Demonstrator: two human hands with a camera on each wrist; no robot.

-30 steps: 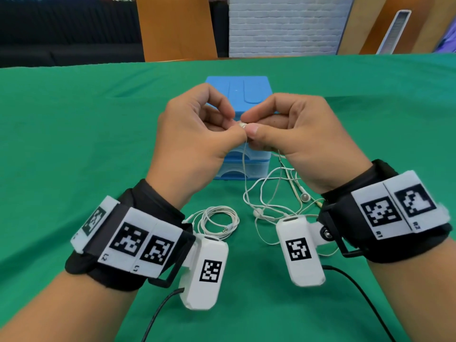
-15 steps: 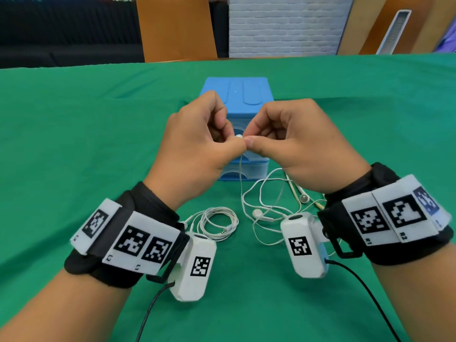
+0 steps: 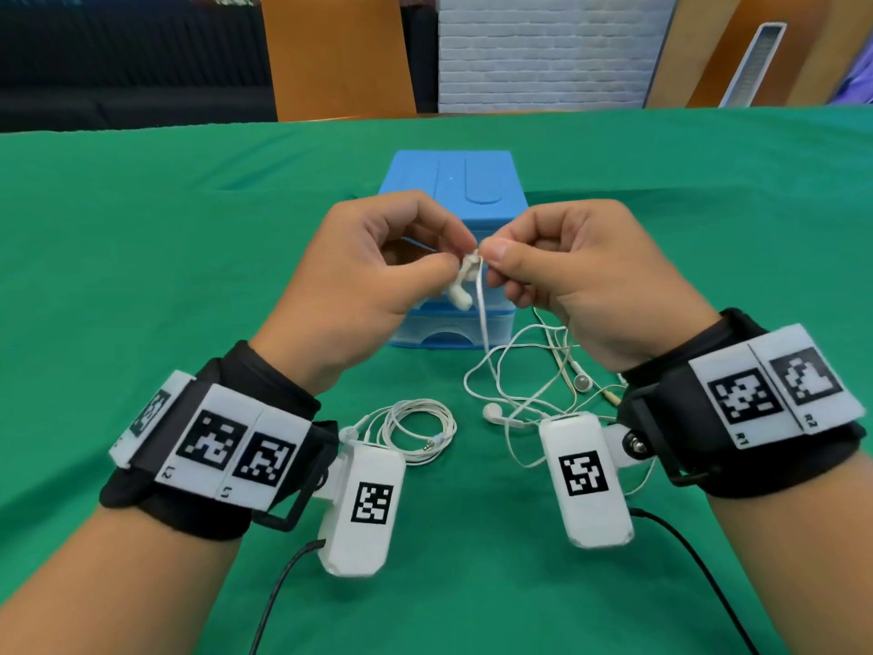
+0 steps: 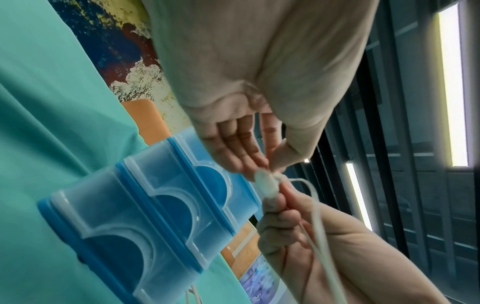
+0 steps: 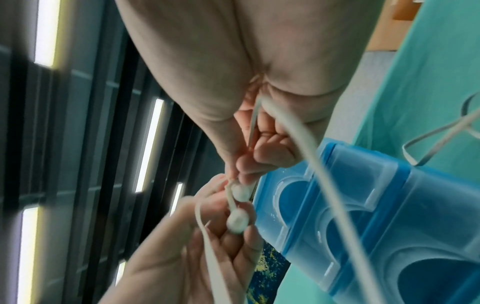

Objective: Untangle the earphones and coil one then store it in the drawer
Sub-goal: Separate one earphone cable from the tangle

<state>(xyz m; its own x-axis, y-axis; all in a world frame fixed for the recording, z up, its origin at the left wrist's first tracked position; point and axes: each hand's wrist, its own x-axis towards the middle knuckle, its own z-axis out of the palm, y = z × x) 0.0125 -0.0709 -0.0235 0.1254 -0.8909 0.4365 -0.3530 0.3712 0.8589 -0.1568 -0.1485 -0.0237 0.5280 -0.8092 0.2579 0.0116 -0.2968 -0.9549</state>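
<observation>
Both hands are raised above the bench (image 3: pixel 118 257), which is covered in green cloth, in front of the blue drawer unit (image 3: pixel 452 191) standing near mid-bench toward the far edge. The left hand (image 3: pixel 349 295) has its grip closed in a pinch, thumb against fingers, on the stem of a white earbud (image 3: pixel 460 295) that hangs just below the fingertips. The right hand (image 3: pixel 586 281) has its grip likewise closed, pinching the white cable (image 3: pixel 482 304) right beside that earbud; the two pinches nearly touch. The right wrist view shows two earbuds (image 5: pixel 237 224) close together between the hands.

From the pinch the cable drops to a loose tangle of earphones (image 3: pixel 529 385) lying on the bench just in front of the drawer unit, under the right wrist. A second earphone set (image 3: pixel 415 430), neatly coiled, lies on the bench beside the tangle, toward the left wrist, untouched by either hand.

The drawer fronts (image 4: pixel 145 226) visible in the left wrist view are all closed.
</observation>
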